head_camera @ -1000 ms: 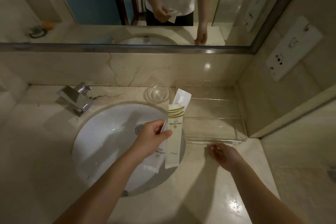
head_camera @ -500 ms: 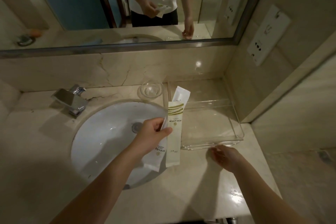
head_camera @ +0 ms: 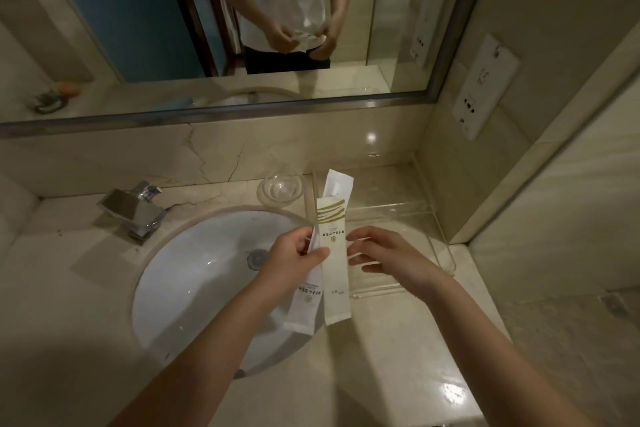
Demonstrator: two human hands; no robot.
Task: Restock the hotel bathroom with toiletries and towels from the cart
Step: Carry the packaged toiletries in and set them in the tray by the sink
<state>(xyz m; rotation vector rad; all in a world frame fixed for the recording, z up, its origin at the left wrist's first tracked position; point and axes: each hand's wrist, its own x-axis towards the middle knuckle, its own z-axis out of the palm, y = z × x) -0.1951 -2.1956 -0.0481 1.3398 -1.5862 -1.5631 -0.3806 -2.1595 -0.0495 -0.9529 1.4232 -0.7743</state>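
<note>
Left hand point(head_camera: 294, 260) pinches two packets point(head_camera: 335, 288), thumb on the front one, held upright over sink point(head_camera: 194, 281) right rim. Right hand point(head_camera: 388, 253) just beside them, fingers loosely spread, holding nothing; contact unclear. Clear tray point(head_camera: 388, 206) behind.

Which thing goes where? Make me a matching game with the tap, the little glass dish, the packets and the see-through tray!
Things:
1. tap
2. glass dish
3. packets
4. clear tray

Places:
A. gripped in the left hand
B. in the right corner of the counter
C. at the back left of the sink
D. on the counter, between the tap and the clear tray

Pairs: 1-C, 2-D, 3-A, 4-B.
</note>
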